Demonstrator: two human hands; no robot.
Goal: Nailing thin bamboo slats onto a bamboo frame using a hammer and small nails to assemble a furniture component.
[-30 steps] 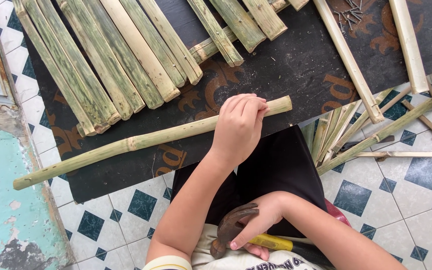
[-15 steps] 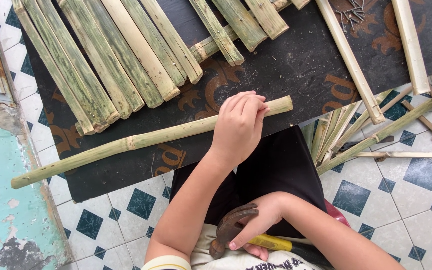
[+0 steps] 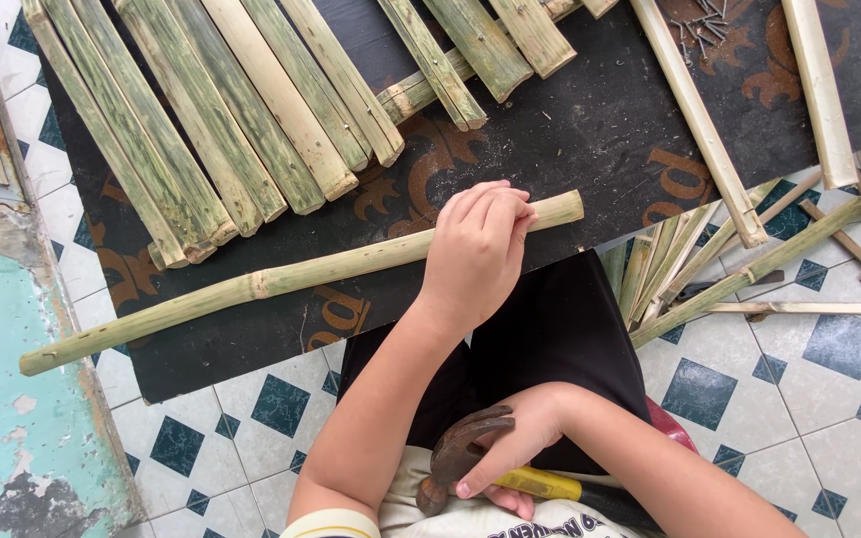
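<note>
A dark printed mat [image 3: 590, 130] covers the far half of the tiled floor [image 3: 809, 399], its near edge running from the left down toward the person's lap. Across its far left lies a row of split bamboo slats [image 3: 221, 120], side by side, their cut ends stopping short of the mat's middle and leaving a bare strip there. In that strip lies a long round bamboo pole [image 3: 281, 281], slanting from the near left, where its end sits just inside the mat's edge, up to the right. The left hand [image 3: 475, 254] lies over the pole near its right end, its grip curled down around the pole, with the cut tip sticking out past the fingers. To the right, a pale long slat [image 3: 700, 125] runs diagonally, and a bundle of thin strips [image 3: 670, 264] fans off the mat's edge onto the tiles. On the lap, the right hand [image 3: 520, 443] has its grip wrapped on a claw hammer [image 3: 460, 453], whose yellow handle points right. A small heap of nails [image 3: 705, 20] sits at the far edge.
</note>
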